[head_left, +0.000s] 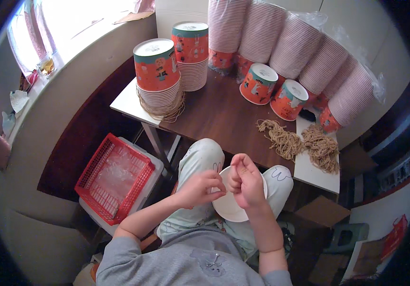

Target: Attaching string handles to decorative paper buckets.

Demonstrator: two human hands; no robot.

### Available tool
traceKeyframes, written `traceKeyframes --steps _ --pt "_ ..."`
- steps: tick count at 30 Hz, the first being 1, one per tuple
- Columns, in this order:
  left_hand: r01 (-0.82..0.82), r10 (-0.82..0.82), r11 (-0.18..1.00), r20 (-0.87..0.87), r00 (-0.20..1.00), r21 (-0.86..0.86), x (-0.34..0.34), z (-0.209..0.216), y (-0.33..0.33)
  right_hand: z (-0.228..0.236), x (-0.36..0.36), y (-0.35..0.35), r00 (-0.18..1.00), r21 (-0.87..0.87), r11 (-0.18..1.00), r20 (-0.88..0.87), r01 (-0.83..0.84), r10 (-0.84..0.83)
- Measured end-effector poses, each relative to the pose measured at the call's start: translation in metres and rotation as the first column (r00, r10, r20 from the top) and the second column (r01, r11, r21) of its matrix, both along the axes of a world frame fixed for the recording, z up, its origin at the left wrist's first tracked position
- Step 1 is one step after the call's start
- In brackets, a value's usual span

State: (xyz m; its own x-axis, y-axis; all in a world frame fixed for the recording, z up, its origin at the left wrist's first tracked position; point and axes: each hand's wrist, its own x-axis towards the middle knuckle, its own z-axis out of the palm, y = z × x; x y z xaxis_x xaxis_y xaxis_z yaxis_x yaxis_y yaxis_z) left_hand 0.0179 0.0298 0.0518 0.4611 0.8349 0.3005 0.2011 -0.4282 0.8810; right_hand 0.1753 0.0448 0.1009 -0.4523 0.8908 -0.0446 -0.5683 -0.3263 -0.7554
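A paper bucket sits in my lap between my thighs, its white inside facing up. Over its left rim my left hand is closed, with thumb and fingers pinched together. My right hand is closed as well, held above the bucket's right part with its fingers curled in. Whatever the fingers grip, if anything, is too small or hidden to make out. Beyond my knees, two bundles of tan twine, a left one and a right one, lie near the table's front edge.
On the brown table two stacks of orange paper buckets, a front one and a rear one, stand upside down. Twine loops circle the front stack. Tall plastic-wrapped stacks line the back. A red basket is at left.
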Motion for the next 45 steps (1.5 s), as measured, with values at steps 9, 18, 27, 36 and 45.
traceKeyframes --steps 9,18,27,36,45 --pt "-0.076 0.122 0.968 -0.182 0.976 0.240 -0.009 -0.018 -0.011 0.015 -0.016 -0.001 0.979 -0.217 0.974 -0.204 -0.063 0.018" --pt "-0.025 0.006 0.996 -0.216 0.976 -0.085 -0.022 -0.025 -0.015 0.056 -0.042 -0.005 0.965 -0.167 0.977 -0.246 -0.134 0.090" --pt "0.006 -0.036 0.985 -0.174 0.984 -0.170 -0.031 -0.006 -0.014 0.059 -0.046 -0.001 0.966 -0.140 0.976 -0.219 -0.169 0.136" --pt "0.220 -0.131 0.948 -0.349 0.928 0.230 -0.030 -0.035 0.013 0.059 -0.051 -0.003 0.944 -0.123 0.960 -0.248 -0.253 0.217" --pt "0.317 -0.157 0.812 -0.340 0.927 0.490 0.002 -0.062 0.048 0.059 -0.055 -0.004 0.943 -0.149 0.957 -0.261 -0.249 0.204"
